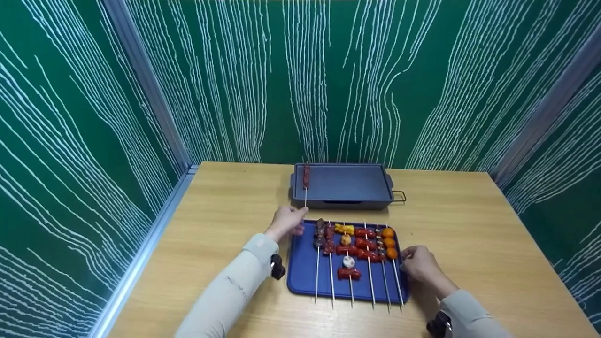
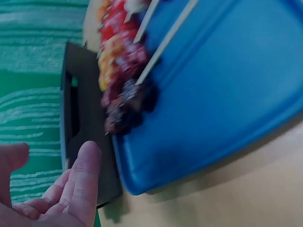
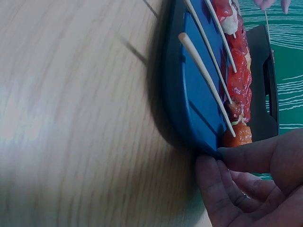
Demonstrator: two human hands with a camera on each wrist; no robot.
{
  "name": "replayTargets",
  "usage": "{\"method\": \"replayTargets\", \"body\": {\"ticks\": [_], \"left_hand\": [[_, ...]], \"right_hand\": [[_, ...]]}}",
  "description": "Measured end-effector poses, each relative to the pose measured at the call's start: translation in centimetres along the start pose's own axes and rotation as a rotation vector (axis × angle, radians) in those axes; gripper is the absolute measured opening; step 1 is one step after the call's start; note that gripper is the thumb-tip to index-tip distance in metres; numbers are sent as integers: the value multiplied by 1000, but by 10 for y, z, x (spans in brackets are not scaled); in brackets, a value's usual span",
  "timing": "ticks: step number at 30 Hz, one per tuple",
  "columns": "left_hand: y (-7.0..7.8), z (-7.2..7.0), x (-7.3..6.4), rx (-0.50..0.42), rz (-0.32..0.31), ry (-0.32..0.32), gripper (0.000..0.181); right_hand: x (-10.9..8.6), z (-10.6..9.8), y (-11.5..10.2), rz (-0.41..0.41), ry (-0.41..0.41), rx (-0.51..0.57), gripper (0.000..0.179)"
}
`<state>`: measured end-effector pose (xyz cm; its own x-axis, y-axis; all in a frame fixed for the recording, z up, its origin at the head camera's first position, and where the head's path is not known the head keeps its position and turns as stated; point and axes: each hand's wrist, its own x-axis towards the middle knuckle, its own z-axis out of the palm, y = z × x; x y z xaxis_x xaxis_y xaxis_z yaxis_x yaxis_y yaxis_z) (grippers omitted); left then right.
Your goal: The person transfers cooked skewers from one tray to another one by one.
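Note:
In the head view my left hand (image 1: 287, 221) is at the bare stick end of a meat skewer (image 1: 306, 177), which lies along the left side of a dark grill (image 1: 345, 182). The left wrist view shows that hand's thumb and fingers (image 2: 87, 165) spread apart, with no stick visible between them. My right hand (image 1: 420, 264) pinches the right rim of a blue tray (image 1: 300, 277) between thumb and fingers. Several skewers lie on the tray: dark meat (image 1: 319, 234), red meat (image 1: 329, 238), red sausage pieces (image 1: 365, 243), a mixed one with a white slice (image 1: 349, 261), and orange balls (image 1: 389, 242).
The grill stands behind the tray, near the back edge of the wooden table (image 1: 225, 225), with a wire handle (image 1: 400, 196) on its right. The skewers' stick ends reach over the tray's front rim. Green panels with white lines (image 1: 305, 84) enclose the table.

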<state>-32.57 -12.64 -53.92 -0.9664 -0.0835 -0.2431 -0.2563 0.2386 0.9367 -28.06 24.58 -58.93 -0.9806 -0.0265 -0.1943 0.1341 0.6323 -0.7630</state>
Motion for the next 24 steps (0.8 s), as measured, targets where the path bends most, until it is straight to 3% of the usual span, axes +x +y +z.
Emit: {"method": "replayTargets", "body": {"ticks": [4,7,11,17,24], "left_hand": [[12,0,13,-67,-40,-4,21],[20,1,20,-39,-84,2,16],[28,3,25,19,-129,5,25],[29,4,39,-7,-144,-10,39],[32,5,42,-26,-179,-56,34]], "right_hand": [[0,0,1,0,0,6,22],[0,0,2,-5,-3,7,22],[0,0,2,-11,0,3,19],[1,1,3,-6,2,5,18],[1,0,3,5,0,3,18]]}}
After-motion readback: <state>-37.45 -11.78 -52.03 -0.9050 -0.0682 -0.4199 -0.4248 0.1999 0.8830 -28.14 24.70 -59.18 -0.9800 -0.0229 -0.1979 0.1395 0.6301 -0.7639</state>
